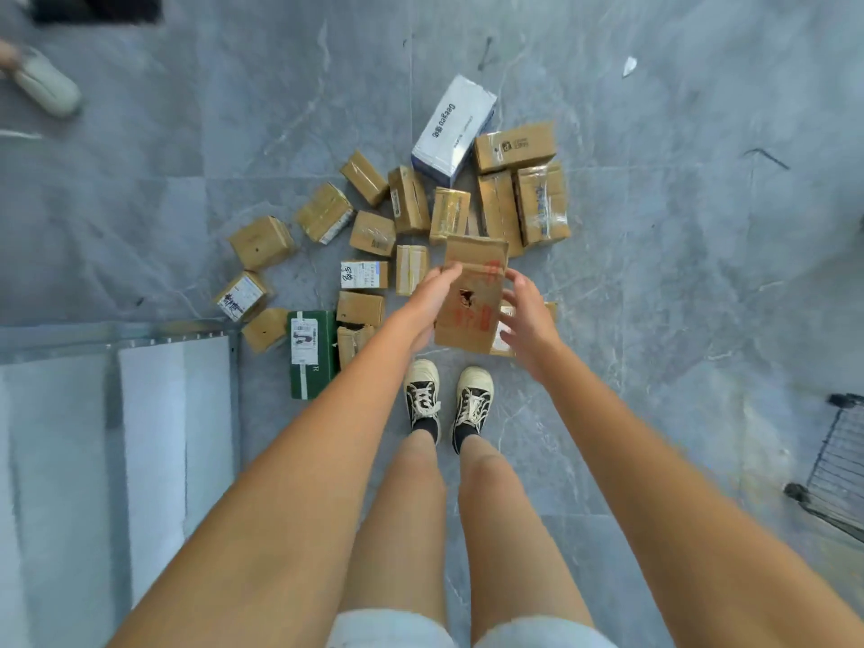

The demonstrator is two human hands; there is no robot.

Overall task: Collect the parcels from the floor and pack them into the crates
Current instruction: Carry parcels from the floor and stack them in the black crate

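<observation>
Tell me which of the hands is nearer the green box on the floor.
Left. The left hand is on the left side of the torn cardboard box, the side toward the green box. The right hand is at the cardboard box's far side, farther away.

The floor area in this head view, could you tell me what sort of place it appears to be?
Probably an indoor parcel sorting or delivery spot: taped cardboard parcels scattered on a grey stone tile floor, a wire crate at the right edge.

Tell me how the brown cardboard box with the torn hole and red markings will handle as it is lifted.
The brown cardboard box with the torn hole probably dents easily near the tear. It likely feels light, since the left hand steadies it with straight fingers. The right hand hovers open beside it.
</observation>
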